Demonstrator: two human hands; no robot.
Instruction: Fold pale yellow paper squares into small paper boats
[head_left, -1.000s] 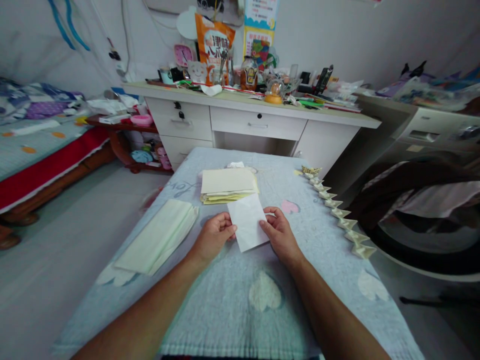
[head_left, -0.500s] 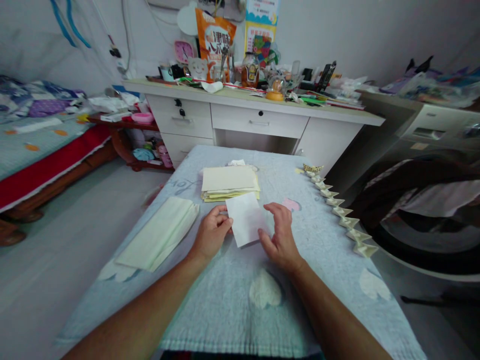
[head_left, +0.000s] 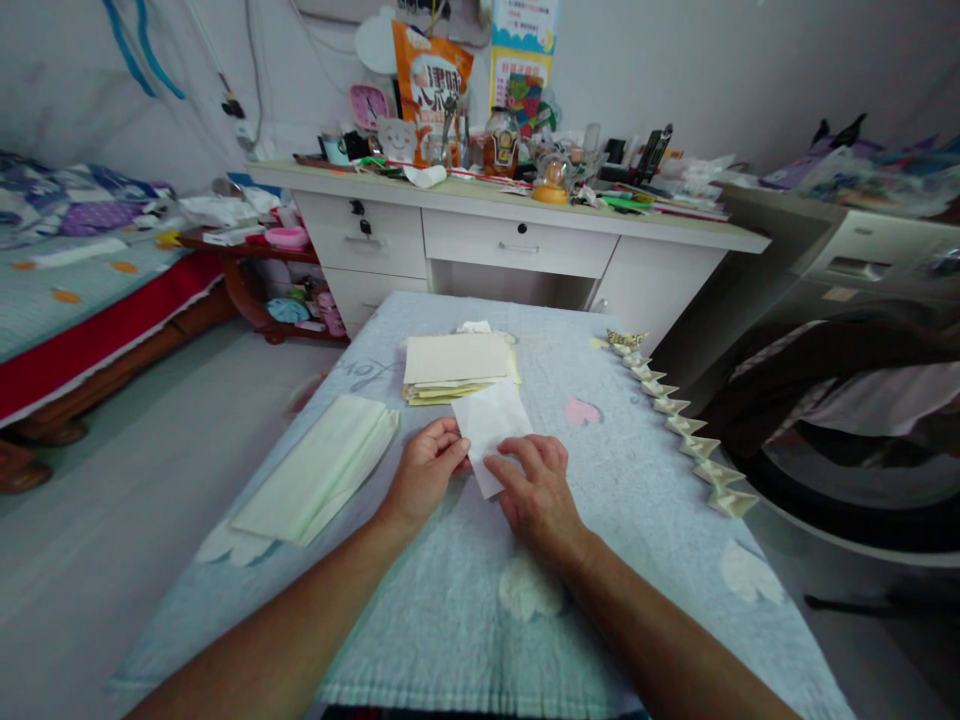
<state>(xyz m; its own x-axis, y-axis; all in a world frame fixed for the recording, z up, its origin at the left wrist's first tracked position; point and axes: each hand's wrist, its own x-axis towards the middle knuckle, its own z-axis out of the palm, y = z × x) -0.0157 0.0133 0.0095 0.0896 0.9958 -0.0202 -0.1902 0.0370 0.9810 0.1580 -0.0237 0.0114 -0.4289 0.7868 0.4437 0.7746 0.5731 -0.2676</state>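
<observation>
A small white sheet of paper (head_left: 491,412) is tilted just above the cloth-covered table. My left hand (head_left: 431,465) pinches its left edge between thumb and fingers. Over the lower right of the sheet lies my right hand (head_left: 536,490), fingers apart and resting on the paper's face. Right behind the sheet sits a stack of cream and yellow paper (head_left: 457,362). To the left of my left hand is a folded bundle of pale green paper (head_left: 319,468). A row of small folded paper boats (head_left: 688,430) runs along the table's right side.
The table (head_left: 420,620) wears a light blue cloth with heart patterns. Behind it stands a white desk (head_left: 517,240) crowded with jars, a clock and a snack bag. A washing machine (head_left: 855,270) is close on the right, a bed (head_left: 90,290) on the left.
My right hand has moved left, from beside the sheet's right edge onto its face. My left hand keeps its hold on the left edge.
</observation>
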